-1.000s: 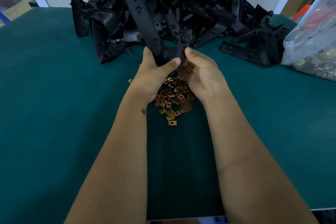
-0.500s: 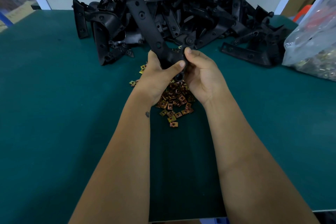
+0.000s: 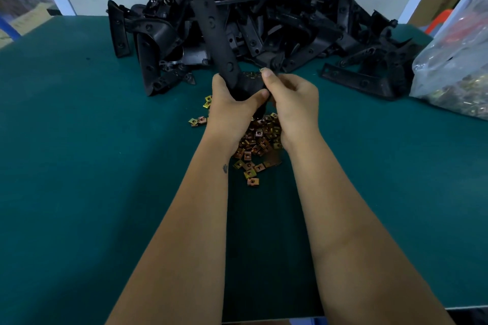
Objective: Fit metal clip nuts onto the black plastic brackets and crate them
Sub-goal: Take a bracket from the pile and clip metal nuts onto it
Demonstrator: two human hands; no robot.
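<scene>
Now a clip goes on the bracket

The left hand (image 3: pixel 232 103) grips the black bracket (image 3: pixel 220 42) by its bend, likely to keep it steady above the table (image 3: pixel 79 166). The right hand (image 3: pixel 290 97) pinches a small clip nut (image 3: pixel 262 69) at the bracket's edge, seemingly to push it on. Loose clip nuts (image 3: pixel 257 140) lie right underneath, easy to reach. More brackets (image 3: pixel 277 16) are piled behind.

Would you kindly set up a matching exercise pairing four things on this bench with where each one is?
1. held bracket
2. loose clip nuts
3. bracket pile
4. clear plastic bag

A. far right edge of the table
B. heaped at the table's back
C. gripped in the left hand
D. scattered on the mat under the wrists

Pairs: 1-C, 2-D, 3-B, 4-A
</scene>
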